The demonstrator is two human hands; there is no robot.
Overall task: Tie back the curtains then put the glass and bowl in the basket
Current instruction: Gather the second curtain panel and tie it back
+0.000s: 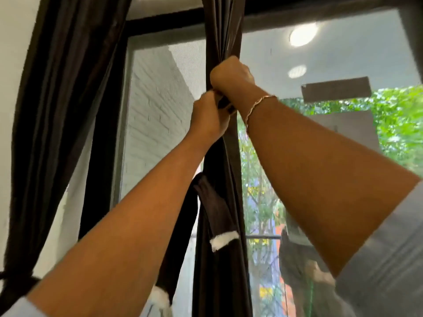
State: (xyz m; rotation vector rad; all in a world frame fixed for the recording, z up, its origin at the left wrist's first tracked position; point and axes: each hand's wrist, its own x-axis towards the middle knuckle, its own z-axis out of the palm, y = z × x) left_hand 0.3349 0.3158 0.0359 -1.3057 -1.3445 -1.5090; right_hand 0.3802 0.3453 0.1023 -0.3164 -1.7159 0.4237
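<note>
Fingers of the right hand (pixel 231 74): clenched in a fist round the gathered middle curtain (pixel 223 30), high up against the window (pixel 332 53); fingertips hidden behind the cloth. Fingers of the left hand (pixel 210 115): curled, gripping the same curtain just below and touching the right hand, a dark fold of cloth pinched between the two; how far they spread cannot be told. Condition of the middle curtain: dark brown, bunched into a narrow column, hanging straight down the pane. Beside it, under the left forearm: tie-back strap (pixel 212 207), dark, white fuzzy patch at each end, dangling loose. At left edge: side curtain (pixel 57 110), dark brown, drawn in and bound near the bottom. On right wrist: bracelet (pixel 258 106), thin chain. Beyond the pane: white brick wall (pixel 158 106), green foliage (pixel 396 115).
</note>
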